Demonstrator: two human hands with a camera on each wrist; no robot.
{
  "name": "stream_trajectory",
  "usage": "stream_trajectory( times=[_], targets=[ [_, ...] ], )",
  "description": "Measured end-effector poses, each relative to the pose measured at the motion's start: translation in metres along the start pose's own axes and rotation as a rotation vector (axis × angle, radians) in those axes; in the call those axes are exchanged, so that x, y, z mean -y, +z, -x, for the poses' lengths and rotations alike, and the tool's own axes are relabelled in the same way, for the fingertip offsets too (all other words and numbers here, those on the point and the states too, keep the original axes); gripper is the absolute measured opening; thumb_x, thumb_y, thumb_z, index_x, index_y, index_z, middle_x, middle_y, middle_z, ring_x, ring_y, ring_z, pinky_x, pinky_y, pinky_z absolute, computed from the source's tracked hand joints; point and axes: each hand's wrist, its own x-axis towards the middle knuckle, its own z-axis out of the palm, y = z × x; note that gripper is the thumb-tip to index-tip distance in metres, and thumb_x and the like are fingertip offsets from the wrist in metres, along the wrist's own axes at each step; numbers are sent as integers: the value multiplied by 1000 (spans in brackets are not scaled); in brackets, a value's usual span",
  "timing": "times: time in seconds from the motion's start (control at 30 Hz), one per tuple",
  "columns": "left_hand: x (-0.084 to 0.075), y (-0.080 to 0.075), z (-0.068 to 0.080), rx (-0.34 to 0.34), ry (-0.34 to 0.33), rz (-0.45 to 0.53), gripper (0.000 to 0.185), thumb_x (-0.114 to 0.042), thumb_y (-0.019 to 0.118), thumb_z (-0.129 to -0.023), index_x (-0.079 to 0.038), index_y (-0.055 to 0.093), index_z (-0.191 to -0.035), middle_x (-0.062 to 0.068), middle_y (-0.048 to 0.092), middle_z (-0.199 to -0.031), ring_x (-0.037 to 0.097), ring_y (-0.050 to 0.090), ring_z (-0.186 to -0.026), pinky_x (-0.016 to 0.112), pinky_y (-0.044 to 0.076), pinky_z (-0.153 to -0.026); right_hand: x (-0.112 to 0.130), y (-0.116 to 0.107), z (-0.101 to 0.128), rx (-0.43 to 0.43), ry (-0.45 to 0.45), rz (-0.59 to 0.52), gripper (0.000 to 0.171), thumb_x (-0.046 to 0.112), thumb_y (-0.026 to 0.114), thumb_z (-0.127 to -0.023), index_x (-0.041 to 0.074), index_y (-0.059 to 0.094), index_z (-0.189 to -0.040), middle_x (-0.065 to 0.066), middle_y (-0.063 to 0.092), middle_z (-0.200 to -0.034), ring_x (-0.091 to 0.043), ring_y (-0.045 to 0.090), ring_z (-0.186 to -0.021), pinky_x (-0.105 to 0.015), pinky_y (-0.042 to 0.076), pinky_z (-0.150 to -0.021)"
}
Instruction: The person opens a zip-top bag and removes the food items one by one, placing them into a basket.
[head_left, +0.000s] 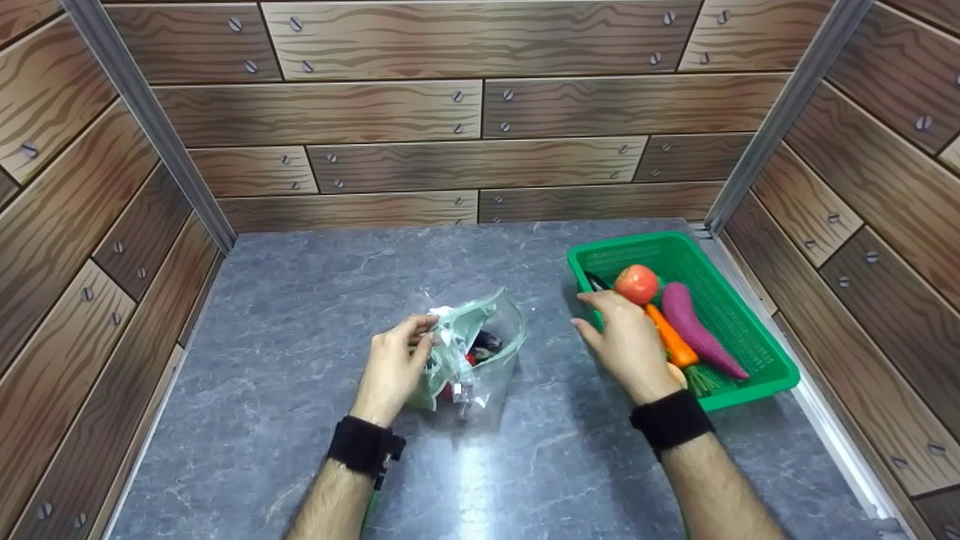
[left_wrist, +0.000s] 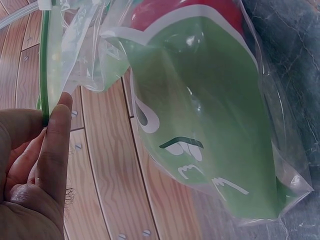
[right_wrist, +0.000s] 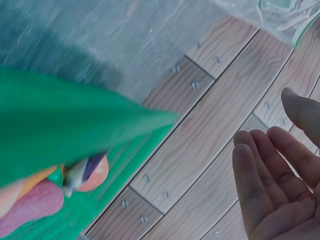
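A clear and green plastic bag lies on the grey tabletop with dark and red items inside. My left hand pinches the bag's rim on its left side; the left wrist view shows my fingers on the green rim of the bag. My right hand hovers with relaxed fingers, holding nothing, over the near left edge of a green basket. In the basket lie a red tomato, an orange carrot and a purple eggplant. In the right wrist view the open palm faces the basket.
Wood-patterned walls enclose the tabletop on three sides. The basket sits against the right wall by a metal rail. A dark object peeks out beside the tomato.
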Motion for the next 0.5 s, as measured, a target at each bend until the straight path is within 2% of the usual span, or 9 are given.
stream_trajectory(
  times=[0.5],
  targets=[
    [2, 0, 1, 4, -8, -3, 29, -4, 76, -112, -6, 80, -140, 18, 88, -131, 34, 89, -113, 45, 75, -101, 40, 36, 4, 35, -104, -11, 38, 15, 94, -102, 3, 83, -136, -18, 87, -128, -38, 84, -116, -53, 73, -100]
  ],
)
